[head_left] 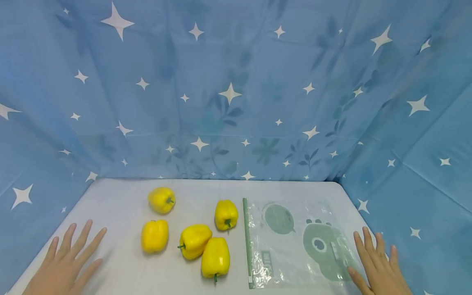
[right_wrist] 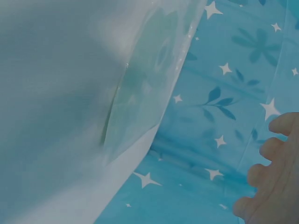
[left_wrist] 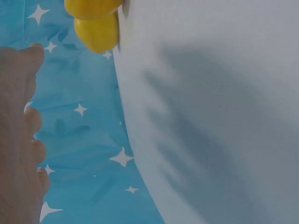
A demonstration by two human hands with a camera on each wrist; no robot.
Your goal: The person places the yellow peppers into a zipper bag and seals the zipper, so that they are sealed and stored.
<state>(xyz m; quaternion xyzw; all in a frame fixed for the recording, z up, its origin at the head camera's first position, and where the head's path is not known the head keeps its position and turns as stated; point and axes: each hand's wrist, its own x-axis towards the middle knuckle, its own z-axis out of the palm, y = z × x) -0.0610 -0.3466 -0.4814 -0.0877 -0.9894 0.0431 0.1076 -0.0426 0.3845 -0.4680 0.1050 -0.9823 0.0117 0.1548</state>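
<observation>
My left hand (head_left: 66,264) is at the table's left side with its fingers spread, holding nothing. Over the right side, my right hand (head_left: 381,266) also has straight, spread fingers and nothing in its grasp; its thumb is near the lower right corner of a clear zip bag (head_left: 284,260). That bag lies flat, printed with a green cartoon figure, its green zip strip (head_left: 247,241) facing left. Several yellow bell peppers lie left of the bag. Nearest my left hand is one pepper (head_left: 154,236), with another (head_left: 161,200) behind it. Two peppers (head_left: 216,257) sit close together at the front middle.
A white table (head_left: 121,205) carries everything. Blue curtains (head_left: 228,119) with white stars and leaf prints stand behind it and along both sides. The left hand casts a shadow (left_wrist: 201,121) on the tabletop.
</observation>
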